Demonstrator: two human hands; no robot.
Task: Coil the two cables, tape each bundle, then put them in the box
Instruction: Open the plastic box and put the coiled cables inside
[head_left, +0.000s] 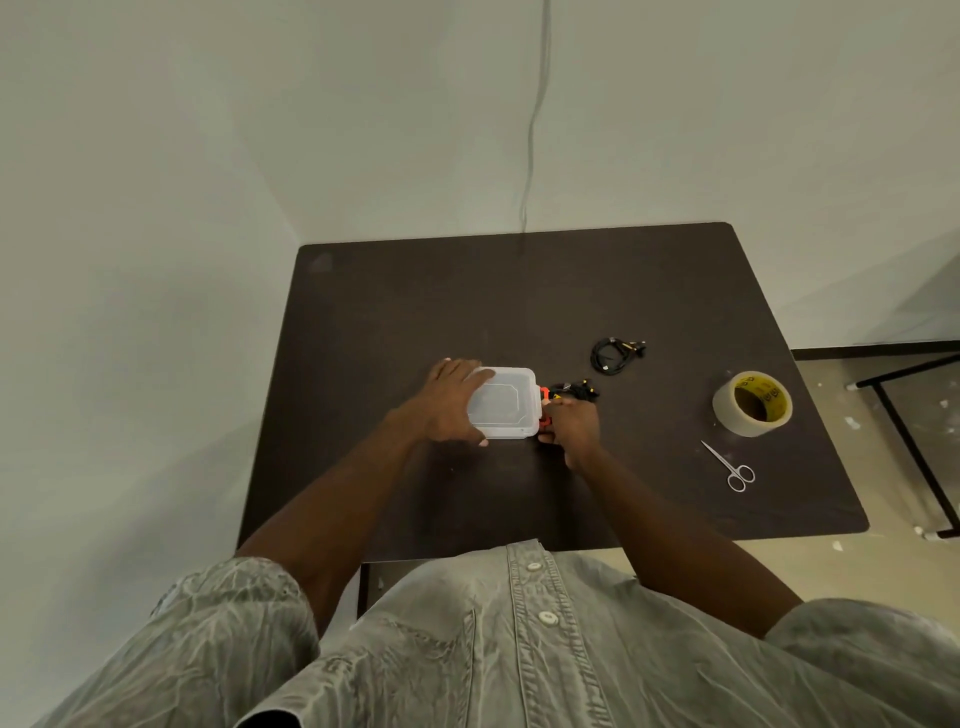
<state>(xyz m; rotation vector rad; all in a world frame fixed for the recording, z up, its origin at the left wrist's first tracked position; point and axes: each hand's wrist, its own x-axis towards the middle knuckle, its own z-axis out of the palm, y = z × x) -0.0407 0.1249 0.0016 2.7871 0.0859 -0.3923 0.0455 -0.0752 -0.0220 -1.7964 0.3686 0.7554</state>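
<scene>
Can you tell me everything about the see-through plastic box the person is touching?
The box is small, rectangular and made of cloudy clear plastic, with rounded corners and a lid on top that has a raised panel. It sits flat on the dark brown table, near the middle. An orange latch shows on its right side. The left hand rests spread over its left end, and the right hand works at the orange latch. What's inside cannot be told.

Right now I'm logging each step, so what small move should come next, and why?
Probably unlatch the orange clip that the right hand is working at, while the left hand steadies the box. Its lid looks closed, and both coiled cables lie outside on the table.
</scene>
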